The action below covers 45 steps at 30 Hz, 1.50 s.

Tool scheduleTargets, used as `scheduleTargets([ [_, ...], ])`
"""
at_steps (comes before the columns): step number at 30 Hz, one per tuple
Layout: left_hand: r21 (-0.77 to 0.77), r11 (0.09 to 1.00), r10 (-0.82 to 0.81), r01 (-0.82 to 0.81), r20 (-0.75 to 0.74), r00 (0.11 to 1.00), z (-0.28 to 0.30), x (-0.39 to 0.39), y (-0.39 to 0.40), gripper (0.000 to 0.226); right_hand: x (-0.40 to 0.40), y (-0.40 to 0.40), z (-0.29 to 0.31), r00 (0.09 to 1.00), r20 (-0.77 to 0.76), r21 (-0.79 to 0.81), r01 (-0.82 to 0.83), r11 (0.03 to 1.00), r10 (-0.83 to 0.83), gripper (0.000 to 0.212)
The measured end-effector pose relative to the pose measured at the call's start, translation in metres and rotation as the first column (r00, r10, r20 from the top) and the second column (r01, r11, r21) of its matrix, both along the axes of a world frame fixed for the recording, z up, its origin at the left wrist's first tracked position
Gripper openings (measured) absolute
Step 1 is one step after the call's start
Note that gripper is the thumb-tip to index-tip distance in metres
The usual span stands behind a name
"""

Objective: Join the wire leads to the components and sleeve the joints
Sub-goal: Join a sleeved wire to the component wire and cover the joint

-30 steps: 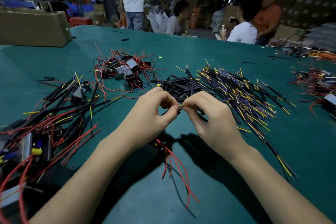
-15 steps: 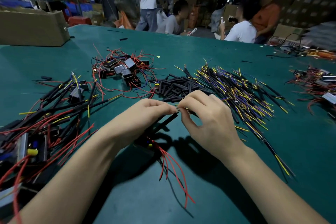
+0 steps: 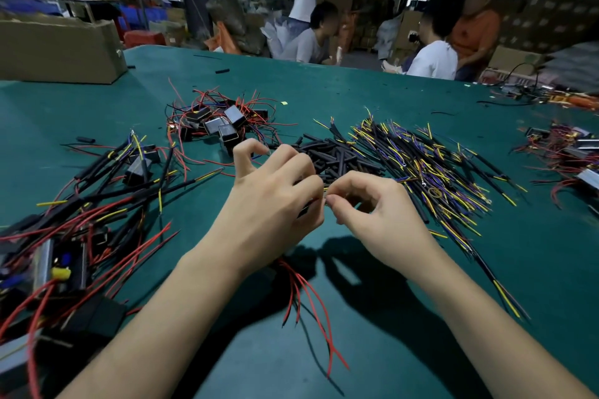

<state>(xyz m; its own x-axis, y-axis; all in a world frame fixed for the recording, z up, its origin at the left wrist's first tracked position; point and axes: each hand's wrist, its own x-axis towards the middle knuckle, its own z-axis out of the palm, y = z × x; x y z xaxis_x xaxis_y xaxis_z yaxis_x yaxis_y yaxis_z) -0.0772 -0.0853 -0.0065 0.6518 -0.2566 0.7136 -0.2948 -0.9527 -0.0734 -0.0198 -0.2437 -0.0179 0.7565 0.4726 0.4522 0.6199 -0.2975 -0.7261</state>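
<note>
While the left hand [image 3: 275, 204] grips a part trailing red wires [image 3: 311, 301] (mostly hidden), the right hand [image 3: 372, 210] pinches a thin lead — fingertips meeting.

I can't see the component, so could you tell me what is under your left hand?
Red leads trail out from beneath the left hand; whatever they attach to is covered.

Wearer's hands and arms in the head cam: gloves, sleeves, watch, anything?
Nothing worn. Left hand and right hand are bare, no gloves, rings or tape showing. Both forearms are bare as far as the frame edge: no sleeve, watch or wrist strap in view.
</note>
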Motion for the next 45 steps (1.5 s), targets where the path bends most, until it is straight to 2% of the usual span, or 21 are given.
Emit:
scheduleTargets([
  [2,-0.016,1.0,-0.004,0.004,-0.028,1.0,0.0,0.0,0.0,0.017,0.0,-0.001,0.002,1.0,0.018,-0.013,-0.004,1.0,0.004,0.015],
  [5,-0.103,0.995,-0.025,0.012,-0.13,0.991,0.0,-0.002,0.002,0.018,-0.004,0.0,0.004,0.99,0.143,-0.041,0.021,0.999,-0.015,0.011],
  [8,-0.393,0.919,-0.085,-0.014,-0.234,0.968,0.0,-0.004,-0.004,0.016,-0.007,0.002,0.004,0.956,0.29,-0.103,0.085,0.991,-0.052,0.006],
  [10,-0.603,0.797,-0.166,-0.044,-0.288,0.943,-0.002,-0.001,-0.007,0.014,-0.008,0.002,0.003,0.873,0.483,-0.151,0.167,0.974,-0.075,0.003],
  [12,-0.788,0.61,-0.305,-0.085,-0.333,0.892,-0.002,0.003,-0.006,0.014,-0.009,0.002,0.004,0.717,0.691,-0.167,0.278,0.946,-0.089,0.006],
  [14,-0.911,0.392,-0.488,-0.125,-0.321,0.811,0.0,0.004,-0.006,0.013,-0.009,0.003,0.004,0.575,0.816,-0.161,0.322,0.933,-0.058,0.008],
  [15,-0.937,0.314,-0.539,-0.155,-0.31,0.783,0.001,0.005,-0.005,0.014,-0.008,0.004,0.003,0.529,0.848,-0.161,0.329,0.931,-0.04,0.009],
  [16,-0.947,0.262,-0.566,-0.188,-0.309,0.764,0.001,0.005,-0.004,0.017,-0.008,0.005,0.002,0.516,0.856,-0.161,0.328,0.931,-0.033,0.008],
  [18,-0.944,0.235,-0.582,-0.232,-0.328,0.744,0.003,0.004,-0.003,0.018,-0.008,0.005,0.001,0.612,0.789,-0.156,0.286,0.946,-0.055,0.008],
  [19,-0.931,0.286,-0.559,-0.229,-0.356,0.749,0.002,0.004,-0.002,0.016,-0.008,0.004,0.0,0.7,0.711,-0.146,0.241,0.96,-0.068,0.007],
  [20,-0.89,0.408,-0.491,-0.204,-0.402,0.773,0.001,0.004,-0.001,0.016,-0.008,0.002,-0.001,0.785,0.616,-0.132,0.19,0.973,-0.07,0.005],
  [21,-0.796,0.58,-0.364,-0.173,-0.443,0.82,-0.002,0.004,-0.001,0.02,-0.007,0.001,-0.001,0.85,0.523,-0.116,0.146,0.982,-0.065,0.004],
  [22,-0.661,0.737,-0.221,-0.14,-0.431,0.875,-0.004,0.003,0.0,0.021,-0.006,0.0,-0.002,0.894,0.444,-0.098,0.115,0.988,-0.06,0.004],
  [23,-0.532,0.841,-0.118,-0.102,-0.364,0.924,-0.004,0.001,0.0,0.019,-0.005,-0.001,-0.003,0.921,0.385,-0.08,0.096,0.992,-0.058,0.005],
  [24,-0.445,0.893,-0.079,-0.065,-0.297,0.952,-0.002,-0.001,0.001,0.016,-0.004,0.0,-0.003,0.938,0.343,-0.061,0.083,0.995,-0.057,0.005],
  [29,-0.168,0.986,-0.045,0.022,-0.135,0.99,0.001,-0.002,0.003,0.006,-0.002,0.003,-0.003,0.984,0.179,0.017,0.02,1.0,-0.022,0.011],
  [32,-0.109,0.994,-0.035,0.026,-0.086,0.996,0.0,-0.001,0.001,0.005,-0.001,0.002,-0.004,0.998,0.066,0.04,0.002,0.999,-0.004,0.011],
  [34,-0.086,0.996,-0.025,0.02,-0.054,0.998,0.0,-0.001,0.0,0.005,-0.001,0.002,-0.003,0.999,0.045,0.04,-0.008,0.999,0.006,0.01],
  [37,-0.076,0.997,0.0,-0.002,-0.027,1.0,0.0,-0.001,-0.002,0.01,-0.002,0.001,-0.001,0.994,0.109,0.012,-0.009,1.0,0.007,0.011],
  [41,-0.106,0.994,0.004,-0.012,-0.075,0.997,-0.002,-0.002,-0.002,0.013,-0.002,-0.002,0.001,0.96,0.278,-0.073,0.028,0.997,-0.007,0.01],
  [45,-0.248,0.969,-0.035,-0.006,-0.16,0.987,-0.003,-0.003,-0.003,0.013,-0.004,-0.002,0.0,0.878,0.478,-0.19,0.127,0.974,-0.021,0.003],
])
